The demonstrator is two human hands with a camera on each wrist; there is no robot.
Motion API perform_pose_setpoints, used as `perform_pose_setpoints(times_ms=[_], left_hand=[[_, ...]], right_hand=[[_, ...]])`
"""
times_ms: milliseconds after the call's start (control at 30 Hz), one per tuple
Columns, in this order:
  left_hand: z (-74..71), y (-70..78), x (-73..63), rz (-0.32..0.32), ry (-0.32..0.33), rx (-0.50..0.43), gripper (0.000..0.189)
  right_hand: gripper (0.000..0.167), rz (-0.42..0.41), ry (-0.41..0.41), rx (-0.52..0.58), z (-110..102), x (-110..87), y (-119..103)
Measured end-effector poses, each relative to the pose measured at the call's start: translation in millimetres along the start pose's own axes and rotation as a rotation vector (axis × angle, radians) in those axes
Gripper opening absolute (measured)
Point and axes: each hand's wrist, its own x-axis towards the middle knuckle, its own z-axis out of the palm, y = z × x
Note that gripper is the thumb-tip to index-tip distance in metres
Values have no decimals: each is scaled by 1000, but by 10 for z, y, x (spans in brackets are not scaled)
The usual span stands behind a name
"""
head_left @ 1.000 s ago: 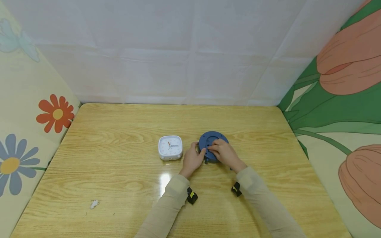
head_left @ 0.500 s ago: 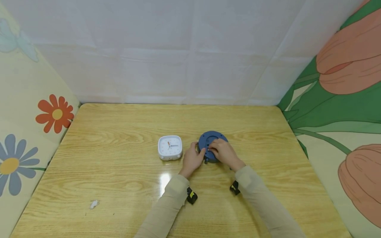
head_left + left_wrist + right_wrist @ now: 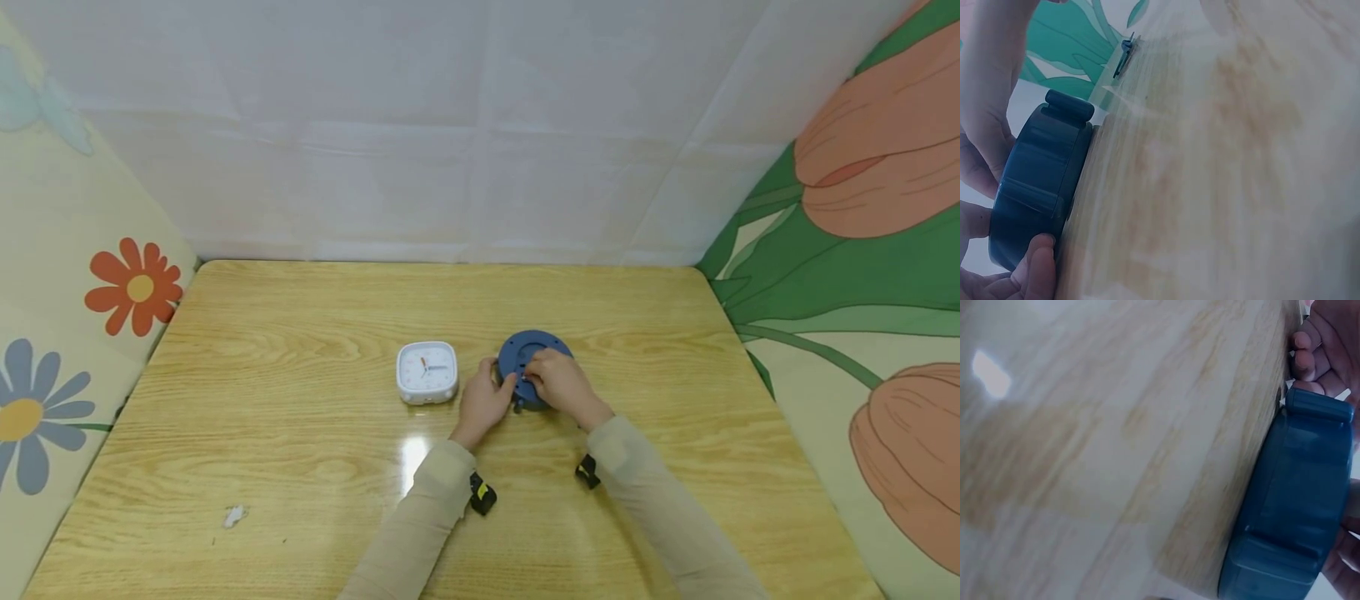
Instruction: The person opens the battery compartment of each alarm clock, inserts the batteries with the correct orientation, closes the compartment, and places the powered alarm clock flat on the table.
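A round dark blue device (image 3: 512, 350), which looks like a clock turned face down, rests on the wooden table with its recessed back upward. My left hand (image 3: 482, 404) grips its near left rim, thumb on top. In the left wrist view, fingers (image 3: 1040, 269) hold the lower side of its blue wall (image 3: 1035, 181). My right hand (image 3: 564, 385) has curled fingers working at the recess in the back. A tiny light spot shows by those fingertips; whether they pinch something is hidden. Its blue side (image 3: 1297, 487) fills the right of the right wrist view.
A white square alarm clock (image 3: 427, 372) stands left of my left hand. On the tabletop (image 3: 300, 333), a small dark blue piece (image 3: 1124, 56) lies beyond the device in the left wrist view. A whitish worn spot (image 3: 235, 516) marks the front left.
My right fingers have shifted slightly and curled more at the recess. My left hand keeps its grip on the round blue device, which stays in place.
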Motion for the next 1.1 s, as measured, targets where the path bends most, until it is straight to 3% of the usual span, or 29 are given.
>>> perform_pose_setpoints(times_ms=[233, 500, 867, 1100], left_hand=[[-15, -9, -24, 37, 8, -32, 52], [-5, -4, -9, -5, -9, -5, 49], [5, -7, 1, -16, -7, -10, 50], [15, -5, -1, -20, -8, -8, 49]], right_hand=[[4, 9, 1, 36, 8, -8, 5], [4, 65, -1, 154, -5, 0, 9], [5, 328, -8, 308, -21, 90, -62], [10, 386, -24, 292, -44, 143, -88]])
